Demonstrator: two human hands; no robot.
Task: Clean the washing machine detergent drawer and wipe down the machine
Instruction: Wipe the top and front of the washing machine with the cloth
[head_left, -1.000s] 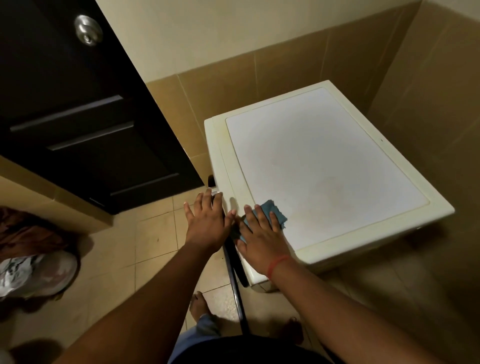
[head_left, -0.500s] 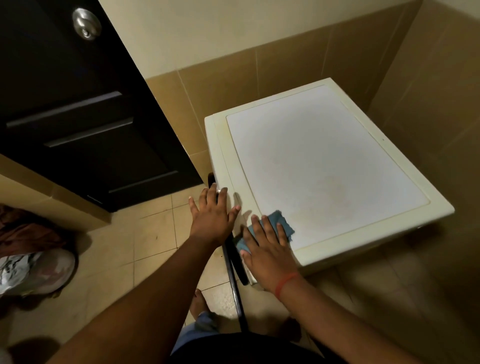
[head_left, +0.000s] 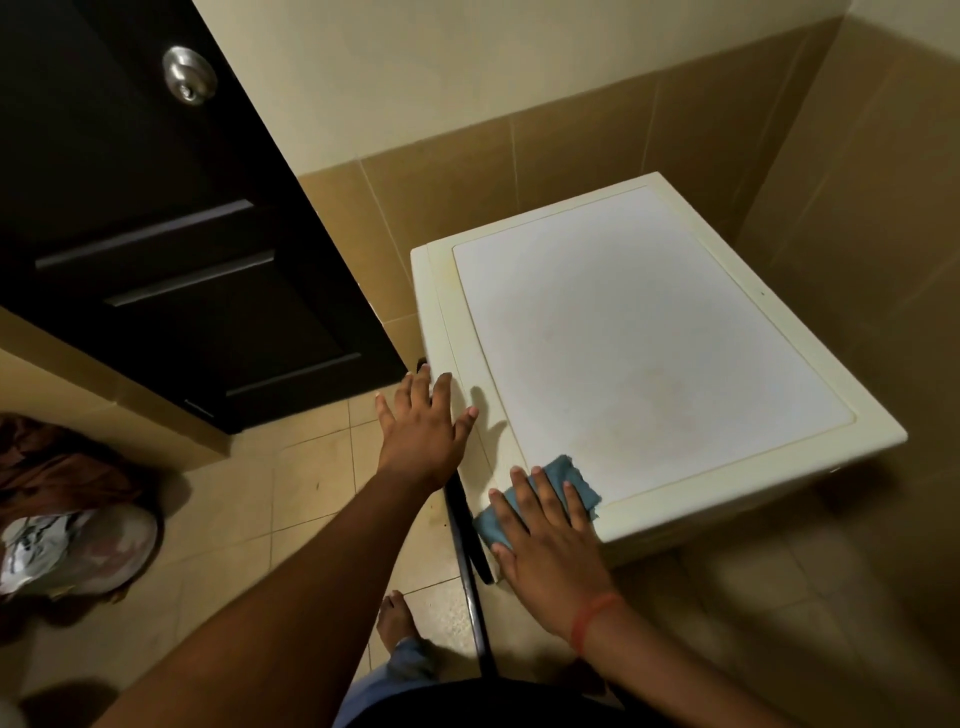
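The cream washing machine (head_left: 649, 332) stands in the tiled corner, seen from above with its flat white top showing. My right hand (head_left: 545, 540) lies flat on a blue cloth (head_left: 569, 480), pressing it onto the near left corner of the top. My left hand (head_left: 423, 426) rests with fingers spread on the machine's left front edge, holding nothing. A dark door or drawer edge (head_left: 467, 561) juts out below my hands. The detergent drawer itself is hidden from this angle.
A dark wooden door (head_left: 171, 249) with a silver knob (head_left: 189, 75) stands open at the left. A heap of clothes (head_left: 67, 530) lies on the tiled floor at the far left. Tiled walls close in behind and right of the machine. My bare foot (head_left: 395, 618) is below.
My right hand has slid the blue cloth toward the near corner of the top. My left hand stays on the left edge, fingers spread a bit wider.
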